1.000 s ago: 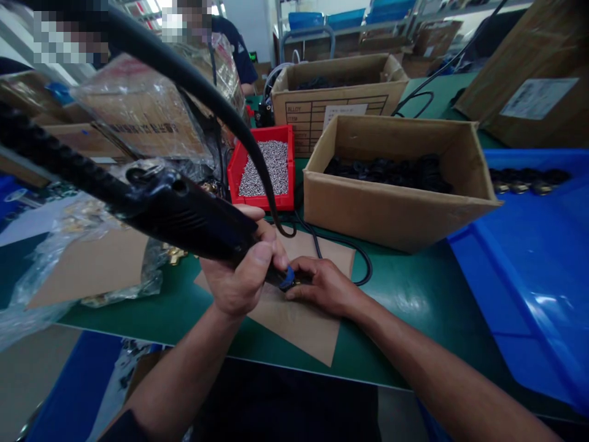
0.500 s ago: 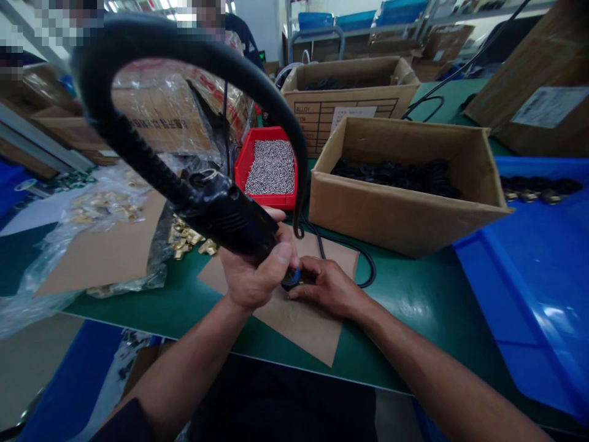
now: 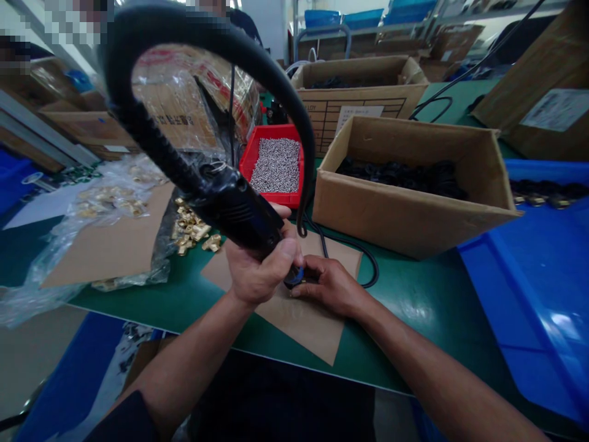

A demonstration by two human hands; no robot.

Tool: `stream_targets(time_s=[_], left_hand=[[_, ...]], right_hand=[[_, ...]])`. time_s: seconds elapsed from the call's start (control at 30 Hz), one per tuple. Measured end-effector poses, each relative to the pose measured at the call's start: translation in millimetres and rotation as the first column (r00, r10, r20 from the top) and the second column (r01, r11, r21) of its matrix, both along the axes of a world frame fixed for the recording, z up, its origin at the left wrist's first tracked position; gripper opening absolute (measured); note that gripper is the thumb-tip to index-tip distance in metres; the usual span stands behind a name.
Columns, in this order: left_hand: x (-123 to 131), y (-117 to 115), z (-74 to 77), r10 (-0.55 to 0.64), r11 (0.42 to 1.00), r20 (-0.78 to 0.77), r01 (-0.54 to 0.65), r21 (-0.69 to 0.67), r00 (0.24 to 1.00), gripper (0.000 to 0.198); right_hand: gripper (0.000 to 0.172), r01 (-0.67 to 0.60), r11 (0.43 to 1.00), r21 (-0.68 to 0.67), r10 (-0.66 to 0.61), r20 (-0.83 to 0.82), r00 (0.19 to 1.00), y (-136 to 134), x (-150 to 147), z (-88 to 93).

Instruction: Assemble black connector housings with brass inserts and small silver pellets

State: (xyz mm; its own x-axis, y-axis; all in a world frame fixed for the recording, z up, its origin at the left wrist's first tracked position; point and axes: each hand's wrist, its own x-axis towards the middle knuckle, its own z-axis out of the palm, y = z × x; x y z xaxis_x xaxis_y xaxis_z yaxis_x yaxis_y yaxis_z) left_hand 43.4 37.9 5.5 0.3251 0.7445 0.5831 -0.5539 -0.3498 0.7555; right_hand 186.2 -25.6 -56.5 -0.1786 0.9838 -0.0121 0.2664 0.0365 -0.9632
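**Hands at work on the green table**

Left hand (image 3: 260,270) is wrapped tight around a black power tool (image 3: 234,205), tip pointing down. Its thick black hose (image 3: 207,37) loops up high over the tool. Right hand (image 3: 329,285) lies just beside the tool tip, fingers pinched on a small part I cannot make out, on a brown card sheet (image 3: 308,325). The sheet lies on a green table (image 3: 423,294). Behind the tool sits a red bin (image 3: 276,162) of tiny silver bits. Right of the bin stands a cardboard box (image 3: 409,178) of black rings. Left of the tool lie gold parts (image 3: 193,230) on plastic bags. More boxes and blue bins fill the room behind.
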Motion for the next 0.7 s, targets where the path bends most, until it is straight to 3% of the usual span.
stream_targets(time_s=[0.37, 0.5, 0.7], left_hand=[[19, 14, 13.5, 0.004, 0.994, -0.226, -0.029, -0.107, 0.974, 0.029], [23, 19, 16.4, 0.000, 0.999, -0.282, -0.014, -0.050, 0.959, 0.026], [13, 8, 10.6, 0.143, 0.989, -0.287, -0.122, 0.088, 0.947, 0.027]], right_hand=[[0.029, -0.009, 0.999, -0.042, 0.004, -0.116, 0.993, 1, -4, -11.5], [0.031, -0.019, 0.999, -0.042, 0.013, -0.157, 0.988, 2, -7, -11.8], [0.032, 0.003, 1.000, -0.024, -0.004, -0.054, 0.999, 3, -7, -10.8]])
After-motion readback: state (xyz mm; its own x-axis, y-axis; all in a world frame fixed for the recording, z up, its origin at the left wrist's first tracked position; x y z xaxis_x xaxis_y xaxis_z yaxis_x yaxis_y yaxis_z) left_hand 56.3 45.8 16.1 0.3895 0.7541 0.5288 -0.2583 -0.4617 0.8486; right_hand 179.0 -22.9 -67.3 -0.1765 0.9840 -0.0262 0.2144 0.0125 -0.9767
